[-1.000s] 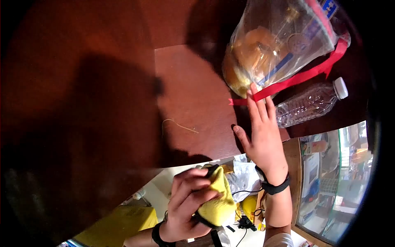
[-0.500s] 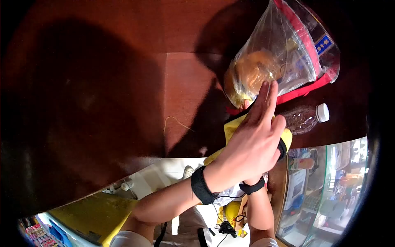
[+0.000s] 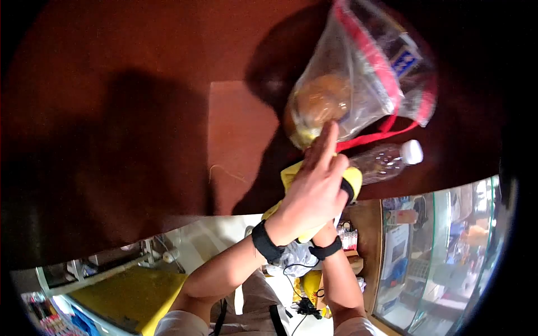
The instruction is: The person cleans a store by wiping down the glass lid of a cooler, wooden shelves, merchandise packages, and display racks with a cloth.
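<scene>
My left hand [image 3: 314, 193], back upward, reaches across the front of my right. Two fingers stretch toward the bag while the index finger and thumb bend in on a yellow cloth [image 3: 290, 175] with a black band [image 3: 348, 189]. Below it, my right hand [image 3: 325, 234] is mostly covered by the cloth and the left hand; its fingers are hidden. Just beyond the fingertips lies a clear plastic bag [image 3: 358, 84] with red trim, holding round brownish items [image 3: 322, 101] that I cannot name. A clear plastic bottle [image 3: 381, 162] with a white cap lies beside my left hand.
Bag and bottle rest on a dark red-brown table [image 3: 241, 123], where a thin string [image 3: 227, 172] also lies. Beyond the table's near edge, a glass display case [image 3: 443, 252] stands at right and a yellow surface [image 3: 129, 297] at lower left. Black bands circle both wrists.
The view has shifted, so the bag, bottle and hands appear farther left. My left hand still bends over the yellow cloth, and the bag and bottle keep their places on the table.
</scene>
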`<state>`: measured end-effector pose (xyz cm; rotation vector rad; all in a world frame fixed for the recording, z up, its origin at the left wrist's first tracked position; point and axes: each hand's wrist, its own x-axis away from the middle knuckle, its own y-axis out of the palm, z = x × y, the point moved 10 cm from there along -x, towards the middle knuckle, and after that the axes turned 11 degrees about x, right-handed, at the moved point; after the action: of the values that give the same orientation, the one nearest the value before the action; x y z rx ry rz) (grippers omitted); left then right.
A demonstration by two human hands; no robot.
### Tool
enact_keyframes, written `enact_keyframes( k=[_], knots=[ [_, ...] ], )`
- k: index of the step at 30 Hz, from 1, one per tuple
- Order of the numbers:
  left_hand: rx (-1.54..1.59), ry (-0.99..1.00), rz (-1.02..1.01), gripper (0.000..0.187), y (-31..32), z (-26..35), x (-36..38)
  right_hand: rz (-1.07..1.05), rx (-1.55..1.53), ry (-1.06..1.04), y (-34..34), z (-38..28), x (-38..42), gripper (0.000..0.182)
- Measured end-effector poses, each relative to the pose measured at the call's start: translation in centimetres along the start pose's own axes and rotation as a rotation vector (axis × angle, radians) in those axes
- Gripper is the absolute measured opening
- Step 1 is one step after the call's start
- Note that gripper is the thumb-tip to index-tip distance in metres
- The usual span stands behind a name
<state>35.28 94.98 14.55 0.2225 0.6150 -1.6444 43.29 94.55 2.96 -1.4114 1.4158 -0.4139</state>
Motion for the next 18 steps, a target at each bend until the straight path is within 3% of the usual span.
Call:
enact_keyframes(
  k=[9,12,13,14,16,18],
  knots=[
    [-0.024,-0.027,0.018,0.038,-1.1,2.7,-2.2,-0.015,-0.376,0.186,3.9,4.1,3.5,0.068],
    [0.005,0.02,0.08,0.039,-1.7,4.2,-2.8,-0.165,-0.613,0.237,9.1,6.2,7.8,0.069],
    [-0.023,0.064,0.107,0.04,-2.1,5.1,-3.0,-0.273,-0.692,0.347,9.6,6.0,7.2,0.077],
    [0.021,0.051,0.116,0.04,-2.8,6.6,-3.4,-0.389,-0.565,0.293,9.3,5.1,5.4,0.072],
    [0.04,0.036,0.09,0.041,-3.2,7.7,-3.5,-0.044,-0.545,0.165,1.8,0.6,0.2,0.056],
    [-0.06,0.123,0.118,0.044,-3.7,10.9,-2.5,-0.045,-0.379,0.115,3.7,2.2,-0.8,0.064]
  ],
)
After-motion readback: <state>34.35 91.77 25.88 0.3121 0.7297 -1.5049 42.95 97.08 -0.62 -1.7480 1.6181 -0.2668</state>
